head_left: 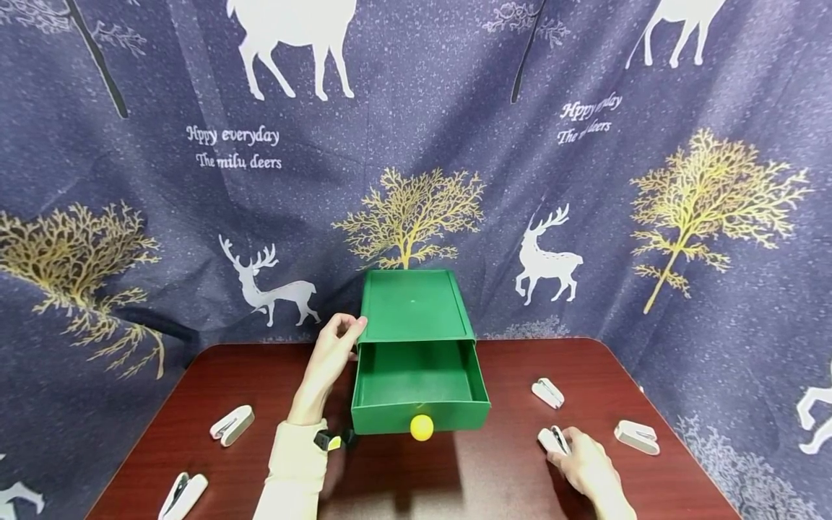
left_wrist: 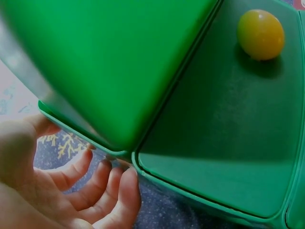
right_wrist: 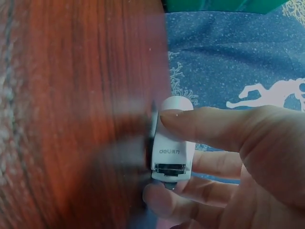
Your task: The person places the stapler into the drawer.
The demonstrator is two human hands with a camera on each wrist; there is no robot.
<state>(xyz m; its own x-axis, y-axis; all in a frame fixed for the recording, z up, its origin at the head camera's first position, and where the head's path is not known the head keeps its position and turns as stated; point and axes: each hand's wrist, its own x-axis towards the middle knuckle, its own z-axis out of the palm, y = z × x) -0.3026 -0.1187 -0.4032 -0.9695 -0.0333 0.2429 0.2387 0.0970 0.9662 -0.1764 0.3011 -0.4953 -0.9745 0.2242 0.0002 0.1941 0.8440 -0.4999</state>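
A green drawer box (head_left: 413, 307) stands at the back middle of the table, its upper drawer (head_left: 390, 419) pulled out and holding nothing. My left hand (head_left: 330, 348) is at the box's left side near the front. In the left wrist view its fingertips (left_wrist: 128, 181) touch the edge, loosely bent, thumb spread apart. A round yellow knob (left_wrist: 261, 36) sits on the green panel beside the pulled-out drawer there. My right hand (head_left: 586, 462) pinches a small white stapler (right_wrist: 172, 143) between thumb and fingers, low over the table at the right.
Two more white staplers lie near my right hand, one farther back (head_left: 548, 393) and one to the right (head_left: 637, 437). Two others lie at the left, one stapler (head_left: 232, 425) behind the other stapler (head_left: 183, 497). A dark patterned cloth (head_left: 416, 130) hangs behind the reddish-brown table (head_left: 507, 469).
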